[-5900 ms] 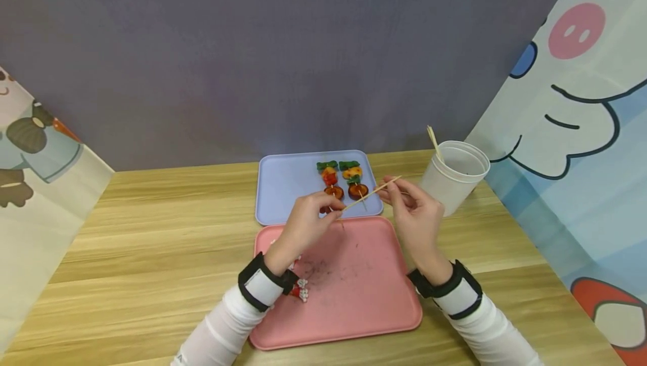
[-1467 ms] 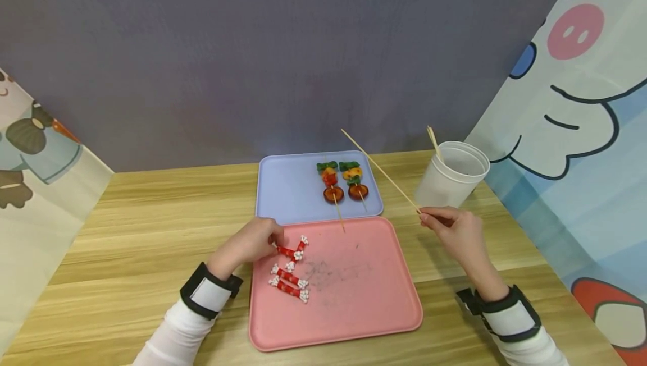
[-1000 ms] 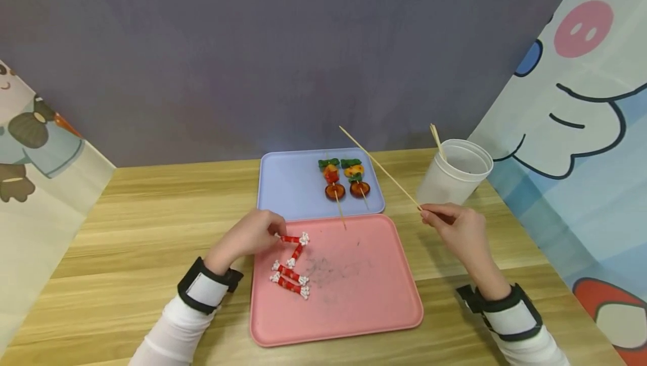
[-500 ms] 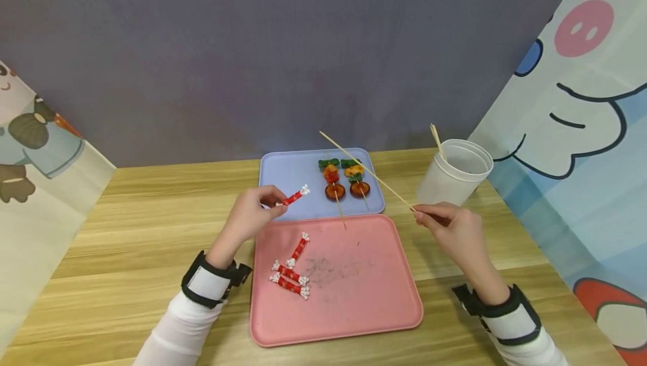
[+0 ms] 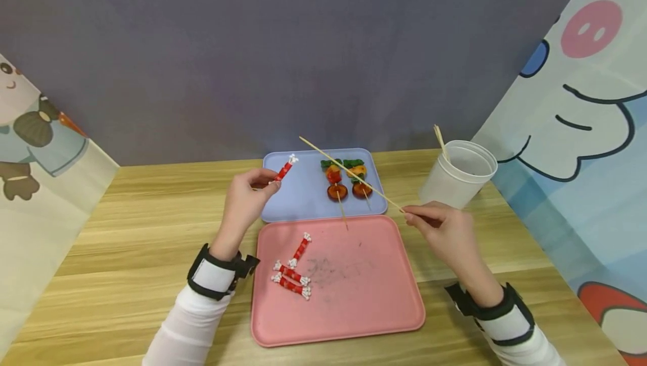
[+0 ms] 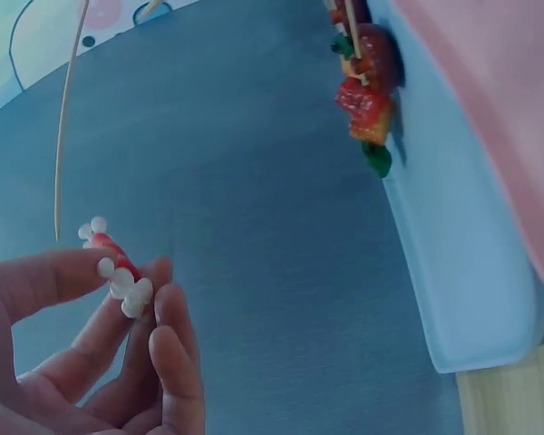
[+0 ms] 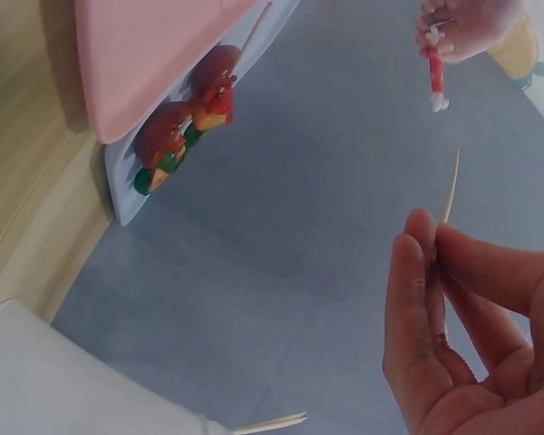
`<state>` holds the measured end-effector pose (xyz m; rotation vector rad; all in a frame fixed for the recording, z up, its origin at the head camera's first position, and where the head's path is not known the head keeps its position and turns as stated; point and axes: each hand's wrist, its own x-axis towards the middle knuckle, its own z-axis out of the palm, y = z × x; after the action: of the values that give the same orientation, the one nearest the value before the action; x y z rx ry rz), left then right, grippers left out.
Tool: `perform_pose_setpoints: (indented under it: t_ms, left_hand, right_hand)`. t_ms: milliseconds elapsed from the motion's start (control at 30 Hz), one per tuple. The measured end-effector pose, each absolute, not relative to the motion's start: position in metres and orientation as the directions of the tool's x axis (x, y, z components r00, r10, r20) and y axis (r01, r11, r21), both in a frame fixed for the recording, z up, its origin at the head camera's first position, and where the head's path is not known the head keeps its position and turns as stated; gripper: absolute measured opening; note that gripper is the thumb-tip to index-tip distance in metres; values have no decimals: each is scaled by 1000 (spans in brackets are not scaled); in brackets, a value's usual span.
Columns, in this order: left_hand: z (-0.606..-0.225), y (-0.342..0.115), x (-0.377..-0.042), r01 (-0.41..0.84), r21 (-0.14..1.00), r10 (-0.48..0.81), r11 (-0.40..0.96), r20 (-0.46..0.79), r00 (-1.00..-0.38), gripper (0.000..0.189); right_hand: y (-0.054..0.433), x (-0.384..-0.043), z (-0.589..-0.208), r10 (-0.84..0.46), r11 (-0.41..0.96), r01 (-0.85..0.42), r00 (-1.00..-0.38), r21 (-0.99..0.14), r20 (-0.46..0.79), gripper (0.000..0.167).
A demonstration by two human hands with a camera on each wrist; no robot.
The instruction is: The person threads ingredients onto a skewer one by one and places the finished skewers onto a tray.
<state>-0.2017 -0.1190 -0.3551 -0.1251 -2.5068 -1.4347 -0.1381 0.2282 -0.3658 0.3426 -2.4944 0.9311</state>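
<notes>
In the head view, my left hand (image 5: 244,200) pinches a toy enoki roll (image 5: 284,172), red in the middle with white knobbed ends, above the blue tray (image 5: 300,200). My right hand (image 5: 450,236) pinches a thin bamboo skewer (image 5: 323,151) near its lower end. The bare skewer slants up and left across the blue tray, its tip apart from the roll. The left wrist view shows the roll (image 6: 118,261) between thumb and fingers. Several more enoki rolls (image 5: 300,250) lie on the left of the pink tray (image 5: 364,304).
Two loaded toy kebabs, one with a brown mushroom slice (image 5: 337,191), lie on the right of the blue tray. At the back right stands a white tub (image 5: 450,183), with bamboo sticks (image 5: 441,141) poking out. A grey wall (image 5: 212,74) closes off the wooden table's back.
My left hand has picked one enoki roll off the pink tray and raised it, turning its end upward. My right hand has shifted left with the skewer, bringing its tip nearer the roll.
</notes>
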Motion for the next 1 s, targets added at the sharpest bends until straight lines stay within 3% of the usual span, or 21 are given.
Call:
perform_pose_setpoints:
  t_ms: [333,1000]
  left_hand:
    - [-341,-111,-205,224,858,-124,462,312,-942,13]
    - [-331,-103,-206,259,875,-209,409,366,-907,13]
  right_hand:
    - [223,-134,-364,-95,744,-408,-848,-529,521,21]
    - [220,-130,-368,-124,761,-409,-853,-504,506,18]
